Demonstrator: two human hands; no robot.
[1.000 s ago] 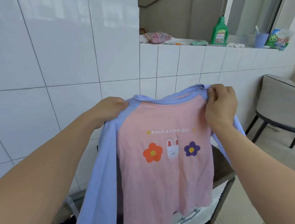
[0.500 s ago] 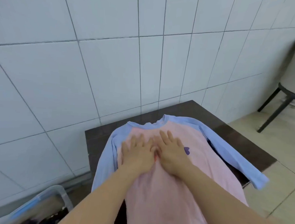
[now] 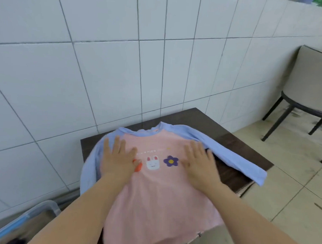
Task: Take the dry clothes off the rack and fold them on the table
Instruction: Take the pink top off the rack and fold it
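A pink shirt (image 3: pixel 159 192) with light blue sleeves and a rabbit-and-flowers print lies face up on a small dark wooden table (image 3: pixel 199 119) against the tiled wall. My left hand (image 3: pixel 116 159) presses flat on the shirt's left chest, covering part of the orange flower. My right hand (image 3: pixel 200 165) lies flat on the right chest, fingers spread. The right sleeve stretches out to the table's right edge. The left sleeve droops over the left edge. The hem hangs over the near edge. No rack is in view.
A clear plastic bin (image 3: pixel 23 221) with blue trim sits on the floor at lower left. A beige chair (image 3: pixel 309 87) with black legs stands at the right by the wall. Tiled floor (image 3: pixel 291 192) runs to the right of the table.
The shirt went from held up in the air to lying on the table. My hands have slid apart from the middle of the chest to its two sides, uncovering the print.
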